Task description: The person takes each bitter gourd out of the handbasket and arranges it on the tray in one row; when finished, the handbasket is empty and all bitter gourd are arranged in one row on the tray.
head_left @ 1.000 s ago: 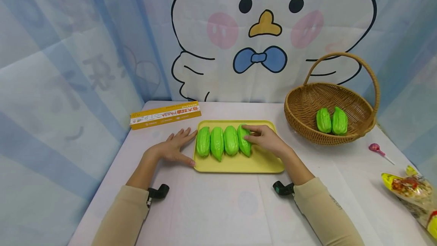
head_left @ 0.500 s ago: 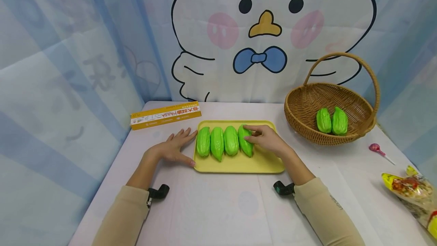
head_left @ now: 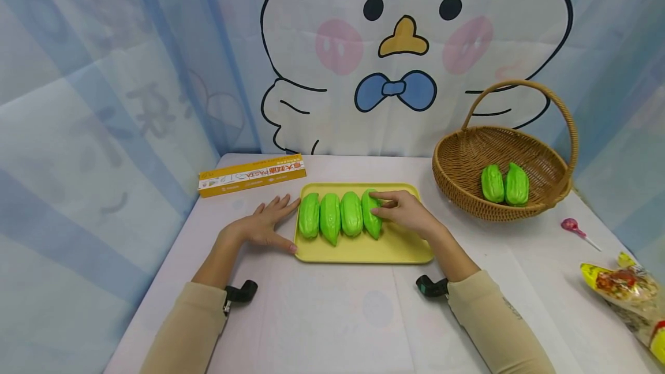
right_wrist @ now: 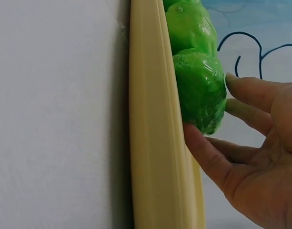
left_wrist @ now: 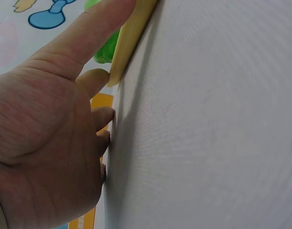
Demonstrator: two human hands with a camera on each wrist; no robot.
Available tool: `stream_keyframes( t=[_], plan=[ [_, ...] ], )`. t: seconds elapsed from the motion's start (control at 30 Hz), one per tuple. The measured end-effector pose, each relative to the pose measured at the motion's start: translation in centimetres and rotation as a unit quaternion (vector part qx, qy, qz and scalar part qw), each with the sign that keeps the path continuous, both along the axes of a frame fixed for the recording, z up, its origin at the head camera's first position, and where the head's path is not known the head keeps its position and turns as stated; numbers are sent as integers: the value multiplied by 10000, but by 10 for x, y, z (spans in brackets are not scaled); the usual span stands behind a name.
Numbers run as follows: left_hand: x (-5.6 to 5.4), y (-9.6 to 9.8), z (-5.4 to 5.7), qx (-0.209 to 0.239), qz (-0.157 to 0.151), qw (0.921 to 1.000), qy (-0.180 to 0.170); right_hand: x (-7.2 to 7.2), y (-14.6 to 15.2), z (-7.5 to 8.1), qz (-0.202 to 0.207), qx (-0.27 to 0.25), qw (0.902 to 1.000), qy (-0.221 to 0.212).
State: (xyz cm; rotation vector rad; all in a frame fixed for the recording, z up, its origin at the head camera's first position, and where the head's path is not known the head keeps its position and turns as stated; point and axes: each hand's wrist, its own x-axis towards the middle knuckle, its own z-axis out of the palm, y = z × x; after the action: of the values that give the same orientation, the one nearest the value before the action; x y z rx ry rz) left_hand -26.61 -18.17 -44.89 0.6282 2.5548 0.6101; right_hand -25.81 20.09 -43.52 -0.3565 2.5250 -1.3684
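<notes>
Several glossy, ridged green bitter melons lie side by side on a yellow tray. My right hand holds the rightmost bitter melon from its right side, with thumb and fingers touching it. In the right wrist view, the fingers reach around the rounded end of that bitter melon, close to the tray's rim. My left hand is spread on the table at the tray's left side, with thumb and index finger against its edge. The left wrist view shows the thumb extended to the rim.
At the back right stands a wicker basket with two bitter melons inside. A yellow pasta box lies at the back left. A lollipop and a clear food bag lie on the right. A printed curtain hangs behind.
The rightmost bitter melon shifts slightly right, then back left beside its neighbour, under the right hand. The left hand stays in place.
</notes>
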Motion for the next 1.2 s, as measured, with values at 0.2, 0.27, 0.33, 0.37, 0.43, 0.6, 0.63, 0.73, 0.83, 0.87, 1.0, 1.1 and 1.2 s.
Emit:
stream_keyframes(
  t=[0.2, 0.27, 0.33, 0.37, 0.43, 0.6, 0.63, 0.73, 0.83, 0.87, 1.0, 1.1, 1.2],
  plan=[
    [-2, -1, -3, -15, -6, 10000, -7, 1, 1, 1, 69, 99, 9998, 180],
    [-2, -1, -3, -22, -18, 10000, 6, 2, 2, 3, 82, 110, 9994, 323],
    [-2, -2, -4, -15, -29, 10000, 24, 1, 3, 5, 142, 67, 9984, 546],
    [-2, -2, -4, -10, -37, 10000, 38, 1, 4, 6, 181, 51, 9975, 677],
    [-3, -2, -4, -27, -33, 10000, 35, 1, 7, 9, 260, -74, 9956, 894],
    [-3, -1, -4, -70, -79, 9999, 65, 3, 16, 21, 216, -391, 9911, 1251],
    [-3, -1, -3, -81, -81, 9999, 71, 4, 17, 24, 183, -435, 9902, 1313],
    [-2, -1, -3, -67, -68, 9999, 66, 7, 22, 34, 84, -480, 9868, 1546],
    [-1, 0, -1, -43, -54, 10000, 34, 10, 27, 44, -67, -455, 9831, 1770],
    [-1, 0, -1, -14, -66, 10000, 35, 11, 30, 46, -140, -434, 9821, 1827],
    [0, 2, -1, 31, -81, 10000, 35, 13, 38, 53, -376, -420, 9764, 2083],
    [1, 2, 0, 48, -73, 10000, 31, 14, 44, 58, -518, -418, 9719, 2260],
    [1, 2, 1, 60, -66, 10000, 9, 15, 51, 66, -674, -381, 9690, 2345]
  ],
)
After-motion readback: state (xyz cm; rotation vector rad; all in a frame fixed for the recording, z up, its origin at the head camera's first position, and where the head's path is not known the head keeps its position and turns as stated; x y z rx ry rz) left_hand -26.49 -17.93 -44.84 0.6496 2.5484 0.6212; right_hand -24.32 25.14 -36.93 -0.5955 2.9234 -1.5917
